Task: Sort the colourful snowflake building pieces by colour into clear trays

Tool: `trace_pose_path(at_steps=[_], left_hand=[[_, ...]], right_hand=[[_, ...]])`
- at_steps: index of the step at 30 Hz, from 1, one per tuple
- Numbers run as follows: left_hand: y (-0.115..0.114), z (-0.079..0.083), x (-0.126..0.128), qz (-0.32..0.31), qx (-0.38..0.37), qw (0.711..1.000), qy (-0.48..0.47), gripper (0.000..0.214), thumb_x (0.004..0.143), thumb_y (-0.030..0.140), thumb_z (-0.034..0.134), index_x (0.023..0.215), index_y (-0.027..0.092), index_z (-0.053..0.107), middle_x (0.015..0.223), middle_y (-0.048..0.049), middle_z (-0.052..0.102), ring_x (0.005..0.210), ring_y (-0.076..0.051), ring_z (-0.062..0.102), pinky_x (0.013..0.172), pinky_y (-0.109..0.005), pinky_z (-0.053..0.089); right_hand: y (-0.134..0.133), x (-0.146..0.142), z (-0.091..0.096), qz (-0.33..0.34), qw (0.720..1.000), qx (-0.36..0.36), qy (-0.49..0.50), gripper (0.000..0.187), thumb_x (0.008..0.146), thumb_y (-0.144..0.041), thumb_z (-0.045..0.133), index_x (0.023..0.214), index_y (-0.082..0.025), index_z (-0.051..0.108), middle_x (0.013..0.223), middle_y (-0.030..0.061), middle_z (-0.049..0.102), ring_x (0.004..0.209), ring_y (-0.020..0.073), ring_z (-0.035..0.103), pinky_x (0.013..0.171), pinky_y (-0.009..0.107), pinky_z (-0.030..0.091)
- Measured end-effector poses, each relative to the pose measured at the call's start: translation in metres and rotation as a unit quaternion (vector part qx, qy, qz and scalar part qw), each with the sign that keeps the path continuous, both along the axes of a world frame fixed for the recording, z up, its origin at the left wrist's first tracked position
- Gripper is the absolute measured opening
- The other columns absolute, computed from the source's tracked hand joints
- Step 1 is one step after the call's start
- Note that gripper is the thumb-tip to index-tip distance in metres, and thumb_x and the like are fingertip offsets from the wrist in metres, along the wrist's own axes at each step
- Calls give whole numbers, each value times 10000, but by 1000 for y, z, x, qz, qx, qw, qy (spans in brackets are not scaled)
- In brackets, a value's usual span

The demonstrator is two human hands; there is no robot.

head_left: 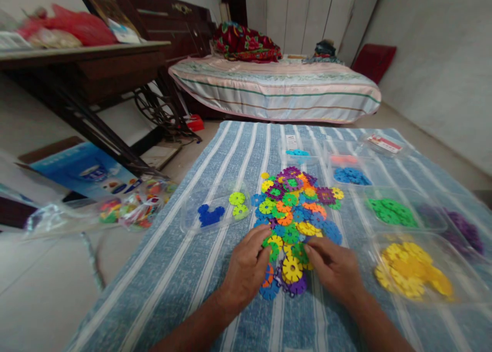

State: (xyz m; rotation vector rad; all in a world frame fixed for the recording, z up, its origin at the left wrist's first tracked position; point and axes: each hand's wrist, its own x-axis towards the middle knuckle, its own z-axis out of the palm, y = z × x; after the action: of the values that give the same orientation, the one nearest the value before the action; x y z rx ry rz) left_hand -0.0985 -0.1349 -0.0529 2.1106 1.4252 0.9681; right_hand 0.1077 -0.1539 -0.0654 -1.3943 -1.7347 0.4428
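Note:
A pile of notched plastic discs (291, 234) in many colours lies on the striped cloth, with several purple square pieces (326, 195) at its far side. At the pile's near left edge my left hand (248, 265) is closed, a green notched disc (273, 250) between its thumb and index finger. My right hand (336, 267) is pinched closed at the near right edge, beside a yellow disc (292, 269); what its fingertips hold, if anything, is hidden. Purple and blue discs (269, 289) lie between the hands.
Clear trays hold yellow discs (409, 270), green discs (392, 212), blue discs (351, 176) and purple discs (465, 231) to the right. The left tray (188, 224) holds dark blue and lime discs. A clear lidded package (384, 143) sits far right. Beyond the table stands a bed (277, 90).

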Motion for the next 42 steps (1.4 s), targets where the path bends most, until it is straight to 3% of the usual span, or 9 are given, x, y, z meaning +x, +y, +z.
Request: trace_pose_path(at_steps=[8, 14, 22, 25, 30, 37, 42], left_hand=[[-3, -1, 0, -5, -36, 999, -30, 309, 817, 108, 486, 1091, 198, 596, 1287, -85, 563, 1169, -210, 550, 967, -435, 501], [-6, 0, 2, -24, -59, 996, -63, 336, 784, 77, 492, 1075, 206, 600, 1322, -76, 540, 1182, -214, 543, 919, -399, 540], [-11, 5, 10, -71, -104, 982, -144, 345, 759, 62, 487, 1055, 197, 602, 1351, -89, 506, 1165, -210, 558, 831, -335, 586], [-12, 10, 9, -62, -119, 977, -164, 305, 762, 96, 509, 1034, 192, 611, 1315, -96, 536, 1129, -211, 580, 794, -320, 598], [-10, 11, 7, -51, -133, 973, -182, 263, 773, 125, 530, 1012, 190, 617, 1284, -98, 559, 1122, -211, 579, 816, -337, 590], [-6, 5, 5, 12, -113, 982, -152, 222, 780, 112, 505, 952, 192, 621, 1236, -72, 590, 1112, -184, 578, 797, -307, 582], [-4, 4, 3, 30, -75, 992, -99, 190, 780, 134, 520, 928, 183, 629, 1219, -81, 602, 977, -168, 634, 752, -289, 581]], right_hand=[[-10, -9, 2, 88, 983, 68, -148, 167, 878, -293, 525, 808, -188, 635, 582, 1, 623, 519, 121, 556, 531, 250, 360], [-12, -10, 1, 162, 963, 36, -214, 255, 821, -442, 606, 866, -193, 641, 632, 13, 653, 562, 141, 585, 557, 259, 352], [-12, -6, -1, 163, 967, 3, -198, 132, 869, -260, 529, 851, -180, 633, 643, 1, 647, 567, 122, 583, 566, 250, 336], [-12, -5, -1, 163, 966, -3, -202, 151, 869, -290, 538, 833, -179, 634, 616, -4, 634, 549, 117, 571, 551, 248, 324], [-13, -6, -1, 140, 969, 10, -204, 269, 841, -394, 587, 998, -183, 644, 666, 11, 671, 557, 134, 590, 552, 250, 342], [-13, -4, 3, 158, 961, -36, -222, 327, 804, -450, 615, 1013, -201, 649, 732, 28, 702, 622, 172, 637, 567, 258, 370], [-14, -3, 4, 161, 960, -55, -223, 325, 789, -443, 622, 1000, -197, 640, 728, 22, 694, 625, 175, 630, 569, 262, 356]])
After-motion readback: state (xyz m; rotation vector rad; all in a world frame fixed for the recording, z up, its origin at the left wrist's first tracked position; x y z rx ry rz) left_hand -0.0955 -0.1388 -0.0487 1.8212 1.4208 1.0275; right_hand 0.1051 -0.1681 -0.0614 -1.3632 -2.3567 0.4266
